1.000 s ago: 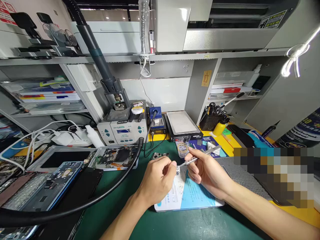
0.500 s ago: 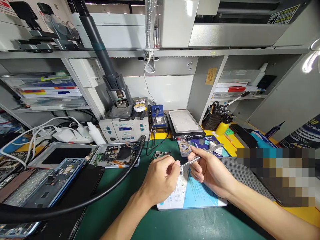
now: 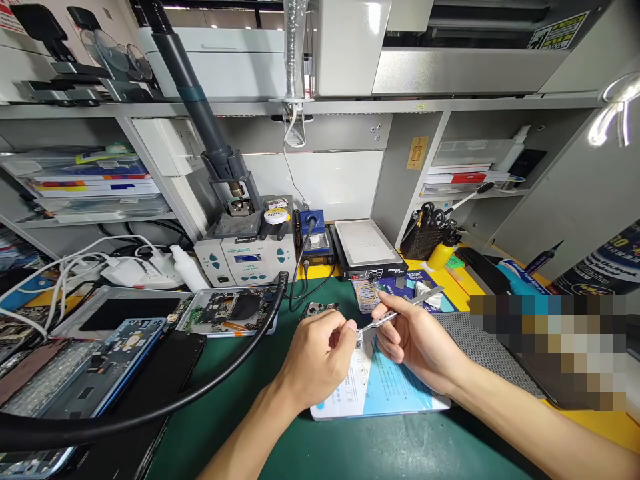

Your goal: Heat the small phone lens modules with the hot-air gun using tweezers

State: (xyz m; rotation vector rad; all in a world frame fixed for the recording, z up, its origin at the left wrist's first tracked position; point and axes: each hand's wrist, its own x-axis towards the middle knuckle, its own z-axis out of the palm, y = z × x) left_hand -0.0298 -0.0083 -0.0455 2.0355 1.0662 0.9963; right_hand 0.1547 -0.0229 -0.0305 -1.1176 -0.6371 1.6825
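My left hand (image 3: 320,357) is closed in a pinch above a white-and-blue printed sheet (image 3: 395,387). At its fingertips shows a small silvery part (image 3: 359,340), too small to name for certain. My right hand (image 3: 420,340) holds slim metal tweezers (image 3: 407,311) like a pen. Their tip points left and meets the small part, or comes very close to it. Just behind my left hand lies a small phone camera piece (image 3: 316,309), partly covered by the hand.
A black hose (image 3: 240,370) arcs across the left from the hot-air station (image 3: 243,260). An open phone body (image 3: 125,360) and a tray of circuit boards (image 3: 200,330) lie left. Behind stands a flat heating plate (image 3: 367,243); a grey perforated mat (image 3: 480,347) is right.
The whole view has shifted slightly. Both hands keep nearly the same pose, with the tweezers' tip still at the small part by my left fingertips.
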